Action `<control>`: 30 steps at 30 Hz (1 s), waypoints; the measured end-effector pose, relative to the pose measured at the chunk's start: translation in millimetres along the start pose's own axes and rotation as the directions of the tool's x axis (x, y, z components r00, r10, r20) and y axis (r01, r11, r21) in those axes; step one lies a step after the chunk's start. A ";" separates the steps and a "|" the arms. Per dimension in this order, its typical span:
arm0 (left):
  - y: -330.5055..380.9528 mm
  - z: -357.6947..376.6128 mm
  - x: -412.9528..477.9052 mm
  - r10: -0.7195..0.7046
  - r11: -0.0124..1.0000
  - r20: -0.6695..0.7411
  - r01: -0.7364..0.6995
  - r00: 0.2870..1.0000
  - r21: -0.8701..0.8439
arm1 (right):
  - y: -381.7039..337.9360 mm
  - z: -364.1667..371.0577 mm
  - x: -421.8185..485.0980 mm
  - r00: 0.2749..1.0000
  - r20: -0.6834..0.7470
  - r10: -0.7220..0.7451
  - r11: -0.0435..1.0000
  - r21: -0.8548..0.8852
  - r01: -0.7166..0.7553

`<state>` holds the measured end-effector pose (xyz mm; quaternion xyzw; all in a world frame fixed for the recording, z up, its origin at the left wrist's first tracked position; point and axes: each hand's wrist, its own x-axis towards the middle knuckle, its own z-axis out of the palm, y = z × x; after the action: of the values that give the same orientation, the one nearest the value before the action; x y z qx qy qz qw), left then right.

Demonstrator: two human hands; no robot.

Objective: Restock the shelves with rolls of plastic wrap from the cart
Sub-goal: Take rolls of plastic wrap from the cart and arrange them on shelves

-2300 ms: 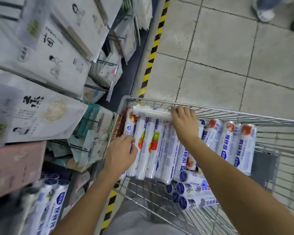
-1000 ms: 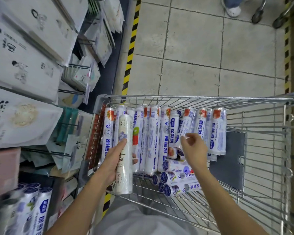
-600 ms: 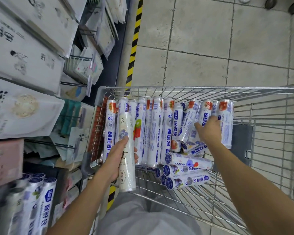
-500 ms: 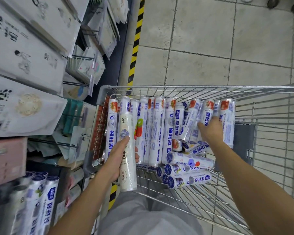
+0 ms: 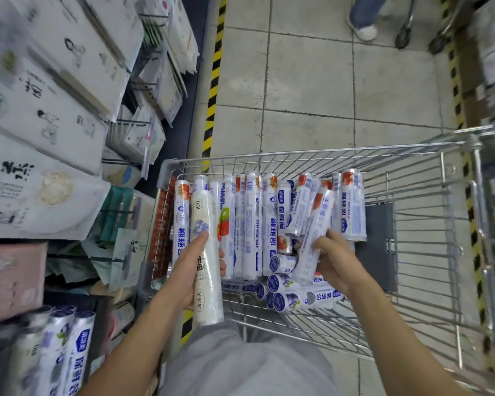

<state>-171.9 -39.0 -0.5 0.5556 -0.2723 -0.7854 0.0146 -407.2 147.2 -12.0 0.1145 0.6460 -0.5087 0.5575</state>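
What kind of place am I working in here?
Most likely a store aisle: a silver wire shopping cart holding white-and-blue plastic wrap rolls, white packaged goods hanging on shelf hooks, yellow-black striped floor tape.
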 end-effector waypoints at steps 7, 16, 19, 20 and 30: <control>-2.7 9.4 -29.3 0.093 0.994 0.034 -0.090 0.995 -0.058 | 1.5 24.0 -36.5 0.992 0.106 -0.068 0.995 0.076 0.060; -38.5 38.3 -71.8 0.251 0.946 -0.110 -0.268 0.962 -0.181 | -18.7 17.2 -57.7 0.966 0.252 -0.056 0.996 -0.056 0.072; -60.5 48.9 -88.7 0.292 0.907 -0.202 -0.338 0.935 -0.252 | -24.6 14.6 -62.7 0.944 0.327 -0.046 0.990 -0.108 0.086; -67.1 51.7 -95.4 0.301 0.891 -0.229 -0.358 0.926 -0.278 | -26.3 15.6 -64.7 0.935 0.352 -0.044 0.986 -0.136 0.098; -123.4 41.0 -168.6 0.401 0.716 -0.460 -0.585 0.792 -0.382 | -20.6 74.0 -99.7 0.762 0.644 0.068 0.924 -0.329 0.195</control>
<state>-109.1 137.7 100.1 0.5653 -0.1899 -0.6845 0.4193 -342.2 121.6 92.7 -0.1987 0.5040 -0.4018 0.7383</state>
